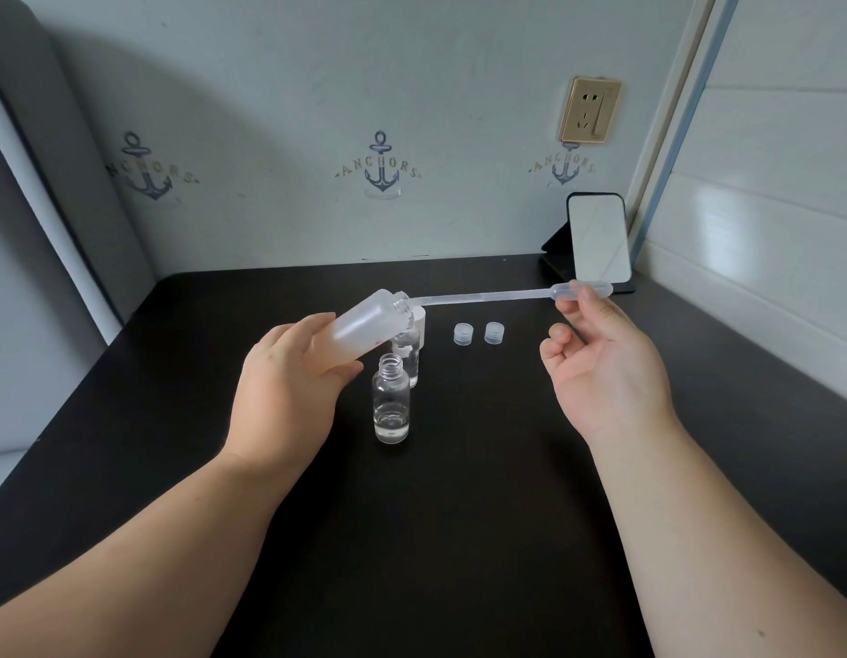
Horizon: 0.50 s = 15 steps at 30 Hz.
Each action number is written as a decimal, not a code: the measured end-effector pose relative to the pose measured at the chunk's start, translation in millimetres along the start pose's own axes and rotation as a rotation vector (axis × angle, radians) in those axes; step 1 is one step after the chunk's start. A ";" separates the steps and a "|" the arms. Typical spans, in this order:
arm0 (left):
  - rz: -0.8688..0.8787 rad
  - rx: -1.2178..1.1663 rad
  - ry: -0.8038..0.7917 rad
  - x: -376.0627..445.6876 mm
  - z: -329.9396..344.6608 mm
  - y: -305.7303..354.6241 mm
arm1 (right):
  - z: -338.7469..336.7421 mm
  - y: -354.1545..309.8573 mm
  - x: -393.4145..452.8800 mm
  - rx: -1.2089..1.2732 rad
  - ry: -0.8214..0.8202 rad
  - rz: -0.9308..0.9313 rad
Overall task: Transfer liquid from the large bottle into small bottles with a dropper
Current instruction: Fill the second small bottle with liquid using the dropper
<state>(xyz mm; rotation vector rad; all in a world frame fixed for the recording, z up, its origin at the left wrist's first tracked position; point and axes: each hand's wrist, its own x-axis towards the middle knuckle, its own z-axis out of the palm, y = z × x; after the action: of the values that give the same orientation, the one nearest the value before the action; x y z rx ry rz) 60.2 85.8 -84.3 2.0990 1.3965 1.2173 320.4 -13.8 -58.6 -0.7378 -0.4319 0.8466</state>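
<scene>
The large bottle (364, 325) is off the desk, tipped over to the right with its open threaded mouth pointing toward the dropper. The left hand (288, 387) grips it round the lower body, fingers wrapped underneath and thumb along the top. It is frosted plastic, and I cannot tell how much liquid is in it.

The dropper (488, 296) lies almost level in the air — its thin tip sits right at the bottle's mouth, and I cannot tell if it is inside the neck or just at the rim. Its bulb end is pinched between the thumb and forefinger of the right hand (602, 368), the other fingers loosely curled below.

Directly beneath the tilted bottle stand two small clear bottles, both uncapped. The nearer small bottle (391, 406) holds a shallow layer of clear liquid at the bottom. The farther small bottle (408, 353) stands just behind it, partly hidden by the large bottle. A white cap (420, 320) sits just behind that one.

To the right, between the two hands, two small clear caps (478, 333) rest side by side on the dark desk (459, 515). At the back right corner a phone (598, 237) leans upright on a stand — above it a socket (590, 109) is set in the wall.
</scene>
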 end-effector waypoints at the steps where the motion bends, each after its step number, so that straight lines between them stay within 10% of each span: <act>1: -0.004 -0.003 0.004 0.7 -0.1 -0.2 | -0.9 -0.2 0.8 0.018 0.007 0.004; 15: -0.111 -0.231 -0.025 -0.9 -0.3 0.2 | -1.3 -3.2 1.5 0.115 0.082 0.021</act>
<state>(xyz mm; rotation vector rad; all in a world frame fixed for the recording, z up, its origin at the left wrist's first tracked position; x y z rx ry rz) 60.0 84.9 -84.5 1.8501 1.2760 1.2384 323.8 -14.5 -57.0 -0.6688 -0.3001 0.8503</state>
